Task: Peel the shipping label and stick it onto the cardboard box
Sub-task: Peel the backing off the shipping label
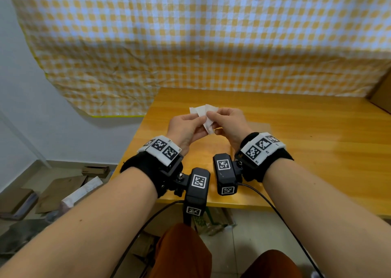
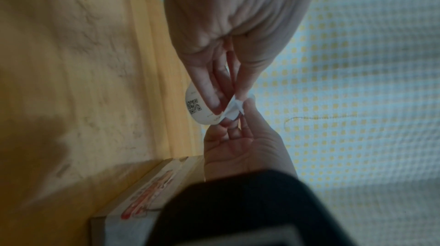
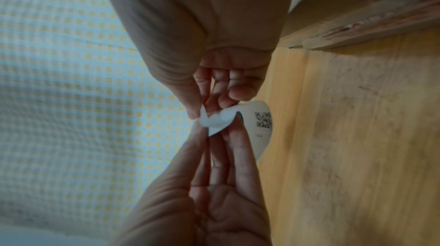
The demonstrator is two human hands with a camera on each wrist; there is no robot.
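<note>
I hold a white shipping label (image 1: pixel 203 110) with both hands above the wooden table (image 1: pixel 296 142). My left hand (image 1: pixel 198 122) pinches the sheet from the left, and my right hand (image 1: pixel 211 116) pinches a corner from the right. In the left wrist view the label (image 2: pixel 194 108) shows a QR code and curls under my left hand (image 2: pixel 226 105). My right hand (image 2: pixel 240 116) pulls a lifted corner. The right wrist view shows that corner of the label (image 3: pixel 215 121) folded back between my right hand (image 3: pixel 204 111) and left hand (image 3: pixel 221 127). The cardboard box (image 1: pixel 382 93) stands at the table's far right.
A yellow-and-white chequered cloth (image 1: pixel 190 34) hangs on the wall behind the table. Cardboard scraps (image 1: pixel 63 188) lie on the floor to the left. The box (image 2: pixel 133 203) has red print on its side and sits close by my right wrist.
</note>
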